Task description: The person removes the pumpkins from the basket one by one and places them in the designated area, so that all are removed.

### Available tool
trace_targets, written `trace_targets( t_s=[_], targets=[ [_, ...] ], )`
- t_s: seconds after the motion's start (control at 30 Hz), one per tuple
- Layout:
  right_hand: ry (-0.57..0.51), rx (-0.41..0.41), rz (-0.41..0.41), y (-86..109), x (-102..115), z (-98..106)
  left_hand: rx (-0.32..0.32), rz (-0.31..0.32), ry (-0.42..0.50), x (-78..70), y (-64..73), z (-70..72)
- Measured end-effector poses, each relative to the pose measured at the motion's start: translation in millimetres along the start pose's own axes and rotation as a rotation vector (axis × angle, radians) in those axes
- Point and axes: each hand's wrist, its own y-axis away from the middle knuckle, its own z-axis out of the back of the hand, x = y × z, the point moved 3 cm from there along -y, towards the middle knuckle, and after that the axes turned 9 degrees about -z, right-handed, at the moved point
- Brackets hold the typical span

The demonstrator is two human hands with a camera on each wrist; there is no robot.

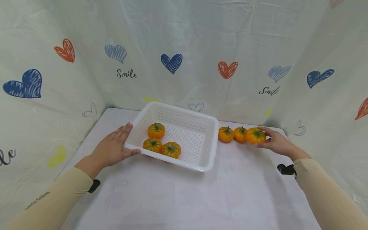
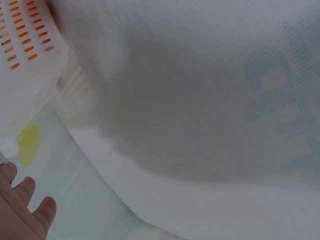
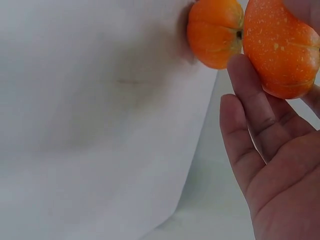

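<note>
A white slotted plastic basket [image 1: 194, 137] stands on the table with three small orange-and-green pumpkins [image 1: 171, 149] at its left side. My left hand [image 1: 112, 147] rests against the basket's left end, fingers fairly straight and thumb along the front rim. To the right of the basket, my right hand [image 1: 274, 140] holds another small pumpkin [image 1: 256, 136] between thumb and fingers. This pumpkin [image 3: 282, 50] looks slightly raised and partly covers its neighbour [image 1: 240, 134] in the head view. One more pumpkin [image 1: 226, 134] sits closest to the basket's right wall.
A pale cloth covers the table [image 1: 184, 198]. Behind and at both sides hangs a whitish curtain [image 1: 198, 38] printed with hearts and the word "Smile". The table's back edge runs just behind the basket and the row of pumpkins.
</note>
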Motion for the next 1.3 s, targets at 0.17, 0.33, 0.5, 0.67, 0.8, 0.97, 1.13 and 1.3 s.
trace_targets(
  t_s=[0.17, 0.33, 0.5, 0.67, 0.8, 0.97, 1.13, 1.3],
  targets=[
    [-0.018, 0.008, -0.029, -3.1, -12, 0, 0.001, 0.002, 0.004, -0.1, -0.4, -0.2],
    [-0.027, 0.009, -0.054, -6.5, -24, -1, 0.002, 0.0, -0.001, 0.1, -0.2, -0.2],
    [-0.037, 0.009, -0.067, -8.6, -32, 0, 0.001, 0.002, -0.003, -0.2, -0.1, 0.2],
    [-0.028, 0.005, -0.081, -10.7, -40, 1, 0.005, 0.013, -0.005, -0.8, 0.0, -0.3],
    [-0.016, -0.001, -0.101, -11.9, -44, 1, 0.008, 0.016, -0.004, -1.4, 0.1, -1.0],
    [-0.029, -0.002, -0.119, -15.5, -48, 0, 0.007, 0.013, -0.004, -1.3, -0.1, -1.5],
    [-0.037, 0.0, -0.129, -22.2, -55, -2, 0.009, 0.014, -0.008, -1.0, 0.0, -1.6],
    [-0.04, 0.003, -0.142, -28.3, -60, -4, 0.006, 0.013, -0.013, -1.4, 0.1, -0.7]
  ],
)
